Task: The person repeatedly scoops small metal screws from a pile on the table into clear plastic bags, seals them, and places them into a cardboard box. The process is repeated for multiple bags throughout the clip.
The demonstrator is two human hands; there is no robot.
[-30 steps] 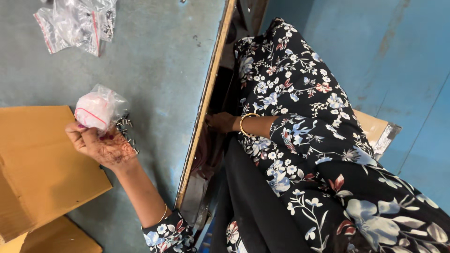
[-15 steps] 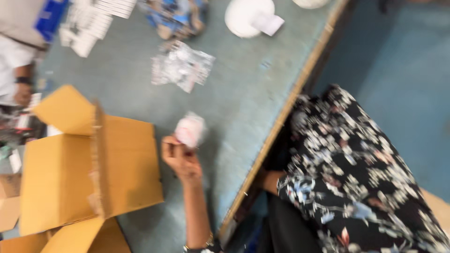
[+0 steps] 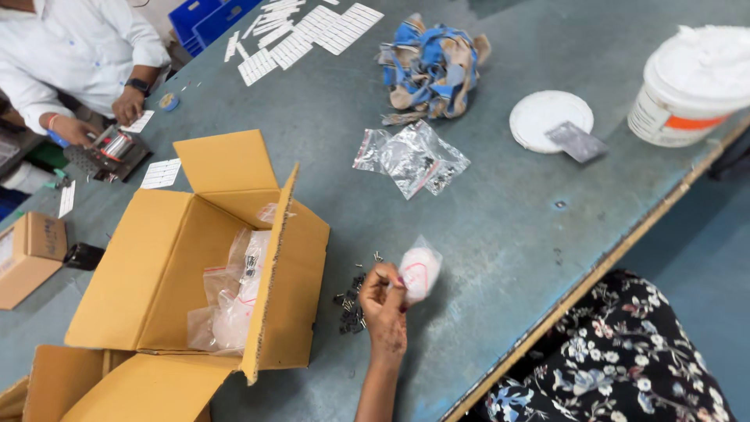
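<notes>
My left hand (image 3: 384, 309) is raised over the grey-green table (image 3: 500, 227), its fingers pinched on a small clear plastic bag (image 3: 418, 270) with white contents and a red mark. Just left of the hand lies a small pile of dark metal parts (image 3: 351, 309). An open cardboard box (image 3: 156, 258) stands further left, with several clear bags (image 3: 234, 305) inside it. My right hand is out of view. My floral dress (image 3: 617, 367) shows at the lower right, beyond the table edge.
Clear bags of parts (image 3: 414, 160) lie mid-table, behind them a blue and tan bundle (image 3: 432, 62). A white lid (image 3: 547, 117) and white bucket (image 3: 691, 86) stand at the right. White label strips (image 3: 305, 35) lie at the back. A person in a white shirt (image 3: 70, 55) works at the far left.
The view has swung up from my lap to the whole table. My left hand still holds the small bag, now beside the open box. My right hand has dropped out of view.
</notes>
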